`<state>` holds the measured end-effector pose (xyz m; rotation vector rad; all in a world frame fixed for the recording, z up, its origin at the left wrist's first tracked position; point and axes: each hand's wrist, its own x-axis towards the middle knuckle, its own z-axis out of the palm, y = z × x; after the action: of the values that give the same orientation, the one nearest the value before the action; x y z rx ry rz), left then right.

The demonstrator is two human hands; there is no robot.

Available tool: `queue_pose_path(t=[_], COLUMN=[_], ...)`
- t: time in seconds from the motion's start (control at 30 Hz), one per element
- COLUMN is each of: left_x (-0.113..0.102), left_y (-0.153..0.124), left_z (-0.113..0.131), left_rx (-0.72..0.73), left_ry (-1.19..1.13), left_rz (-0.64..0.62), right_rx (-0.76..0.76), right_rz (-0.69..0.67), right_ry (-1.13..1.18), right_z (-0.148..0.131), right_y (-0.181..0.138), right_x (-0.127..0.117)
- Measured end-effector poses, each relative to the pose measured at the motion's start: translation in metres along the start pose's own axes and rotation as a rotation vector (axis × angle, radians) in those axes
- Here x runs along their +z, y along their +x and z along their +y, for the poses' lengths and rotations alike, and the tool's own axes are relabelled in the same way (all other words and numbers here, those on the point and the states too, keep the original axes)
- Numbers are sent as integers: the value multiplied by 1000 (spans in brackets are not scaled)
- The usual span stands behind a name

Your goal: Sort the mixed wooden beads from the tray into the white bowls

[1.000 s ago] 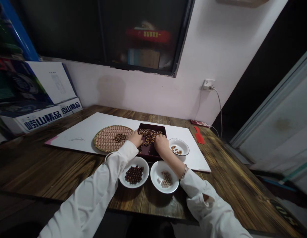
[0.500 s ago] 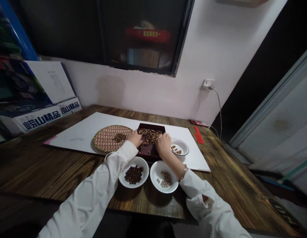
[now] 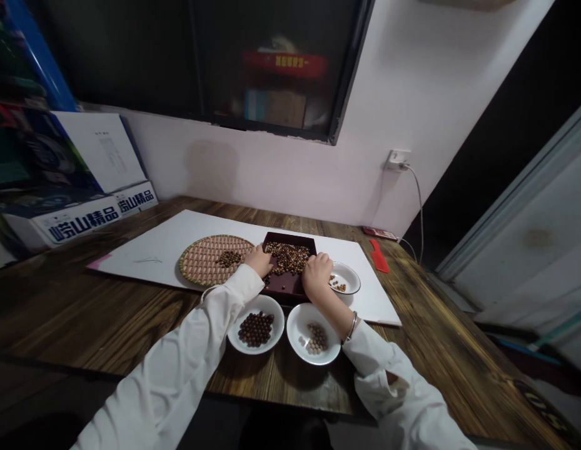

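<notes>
tray (image 3: 284,292) of dark maroon wood sits directly between the two hands, its mixed brown beads (image 3: 287,257) spread loosely across the floor, thickest toward the far wall. left hand (image 3: 259,260) lies palm down at the tray's left rim, fingers curled and half closed; right hand (image 3: 317,274) arches over the right rim, fingers bent downward, also half closed. knuckles hide the fingertips, so i cannot tell whether either hand has hold of any beads. just left of the left hand, a round woven mat (image 3: 194,265) carries a small heap of dark beads (image 3: 229,259). below the left hand, a white bowl (image 3: 231,331) holds dark round beads (image 3: 256,329); below the right hand, a second white bowl (image 3: 313,359) holds pale beads (image 3: 316,337). just beyond the right hand, a shallow white dish (image 3: 352,278) holds a few speckled beads (image 3: 338,284). handling note: round beads likely roll at a touch, so slow, low fingertip contact seems best, with few beads moved at once.
</notes>
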<state>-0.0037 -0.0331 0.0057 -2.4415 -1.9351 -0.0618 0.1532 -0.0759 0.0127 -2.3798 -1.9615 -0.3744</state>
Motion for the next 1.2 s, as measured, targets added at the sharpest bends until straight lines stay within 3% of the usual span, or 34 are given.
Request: queue_pose_path(t=[1.2], left_x=[-1], left_y=[-1], left_z=[1], left_rx=[8], left_ry=[9], left_rz=[14], right_rx=[59], right_rz=[-157], right_ry=[-82], right_z=[-5], right_y=[-4], right_x=[-6])
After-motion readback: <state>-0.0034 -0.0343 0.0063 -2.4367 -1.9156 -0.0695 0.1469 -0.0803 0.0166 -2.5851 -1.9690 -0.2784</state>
